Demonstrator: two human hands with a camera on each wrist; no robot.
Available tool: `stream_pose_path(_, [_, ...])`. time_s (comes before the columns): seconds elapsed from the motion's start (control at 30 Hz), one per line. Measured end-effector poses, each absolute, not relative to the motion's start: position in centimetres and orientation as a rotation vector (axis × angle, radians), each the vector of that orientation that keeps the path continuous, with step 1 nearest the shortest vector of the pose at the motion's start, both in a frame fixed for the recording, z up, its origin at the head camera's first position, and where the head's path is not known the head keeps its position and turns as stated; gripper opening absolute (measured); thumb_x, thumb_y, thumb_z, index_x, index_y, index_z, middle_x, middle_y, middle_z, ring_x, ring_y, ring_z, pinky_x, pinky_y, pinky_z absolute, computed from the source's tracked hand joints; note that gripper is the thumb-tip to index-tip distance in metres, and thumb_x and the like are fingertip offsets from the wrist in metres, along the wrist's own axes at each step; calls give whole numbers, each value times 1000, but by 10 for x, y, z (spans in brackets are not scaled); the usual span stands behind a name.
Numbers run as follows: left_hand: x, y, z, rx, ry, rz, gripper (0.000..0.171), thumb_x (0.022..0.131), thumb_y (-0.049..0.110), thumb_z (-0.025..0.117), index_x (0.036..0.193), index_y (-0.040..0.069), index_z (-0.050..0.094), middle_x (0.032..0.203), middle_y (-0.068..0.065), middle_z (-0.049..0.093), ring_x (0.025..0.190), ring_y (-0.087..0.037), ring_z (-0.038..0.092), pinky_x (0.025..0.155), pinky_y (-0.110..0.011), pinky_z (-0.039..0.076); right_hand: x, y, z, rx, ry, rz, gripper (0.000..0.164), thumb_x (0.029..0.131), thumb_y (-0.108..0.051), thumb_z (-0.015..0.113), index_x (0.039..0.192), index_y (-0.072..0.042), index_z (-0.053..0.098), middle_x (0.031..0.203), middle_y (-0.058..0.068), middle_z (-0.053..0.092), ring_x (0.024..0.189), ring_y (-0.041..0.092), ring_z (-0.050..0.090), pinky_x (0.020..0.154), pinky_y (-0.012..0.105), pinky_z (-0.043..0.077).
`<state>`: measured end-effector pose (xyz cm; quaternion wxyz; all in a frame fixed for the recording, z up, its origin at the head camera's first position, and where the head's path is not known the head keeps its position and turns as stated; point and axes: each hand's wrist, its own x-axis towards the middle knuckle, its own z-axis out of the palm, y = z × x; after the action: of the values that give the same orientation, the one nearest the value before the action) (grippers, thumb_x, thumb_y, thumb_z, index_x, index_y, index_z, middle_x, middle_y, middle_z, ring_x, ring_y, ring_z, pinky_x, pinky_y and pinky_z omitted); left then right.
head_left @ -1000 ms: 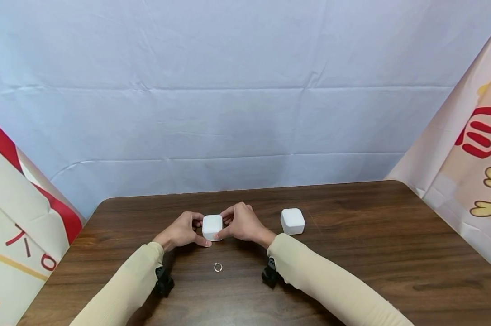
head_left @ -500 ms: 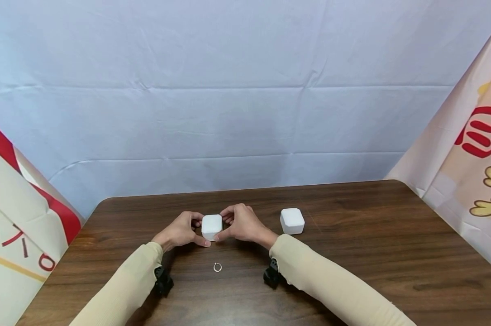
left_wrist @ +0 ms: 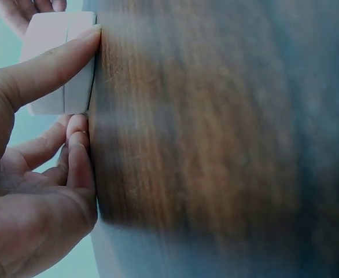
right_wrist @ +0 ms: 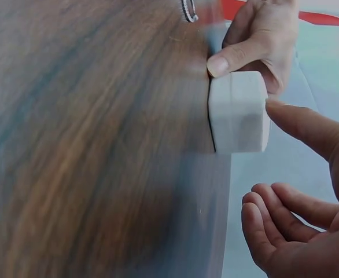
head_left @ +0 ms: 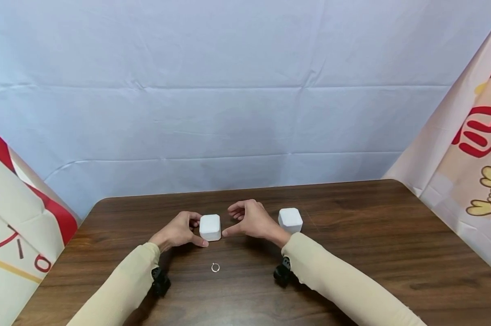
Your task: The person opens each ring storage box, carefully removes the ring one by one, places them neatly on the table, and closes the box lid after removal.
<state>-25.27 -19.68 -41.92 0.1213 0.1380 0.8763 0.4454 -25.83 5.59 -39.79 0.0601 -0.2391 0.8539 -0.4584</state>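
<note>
A small white ring box (head_left: pixel 210 227) stands upright on the wooden table, its lid seam visible in the left wrist view. Around its left side my left hand (head_left: pixel 177 232) holds it, thumb along the front near the base and fingers curled behind. My right hand (head_left: pixel 255 220) hovers just to the right of the box, thumb and fingers spread apart with nothing between them. In the right wrist view the right thumb (right_wrist: pixel 305 126) overlaps the box's top edge. A thin silver ring (head_left: pixel 218 268) lies on the table in front of the box.
Behind the right wrist stands a second white ring box (head_left: pixel 290 219), shut and upright. The dark wooden table (head_left: pixel 351 235) ends at a pale cloth backdrop (head_left: pixel 229 113), with printed cloths hanging at both sides.
My right hand has let go of the box and moved a little to the right, its fingers spreading. My left hand keeps its place at the box. The ring lies where it was.
</note>
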Motion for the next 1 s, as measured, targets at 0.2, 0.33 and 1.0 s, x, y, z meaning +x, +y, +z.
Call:
stream_pose_path(0.2, [-249,-198,-416,371,2561,1301,63,65,3,95,120,-6,64,105,-9,62,96,-26,53,88,-41,43,-258,72,-394,-731,2589,-1394,62,73,-26,94,122,2,69,112,14,71,102,29,68,87,34,54])
stream_pose_path(0.33, [-247,-199,-414,364,2563,1311,66,66,3,95,123,-8,63,109,-10,63,99,-27,54,90,-43,44,-258,88,-389,-719,2588,-1423,60,74,-26,92,123,0,69,116,15,70,103,30,67,88,35,54])
stream_pose_path(1.0, [-232,-204,-383,444,2754,1299,71,74,19,93,129,-10,59,116,-21,65,104,-34,62,94,-48,49,-252,169,-369,-553,2683,-1503,58,76,-26,92,123,-2,69,115,8,72,108,34,66,90,38,53])
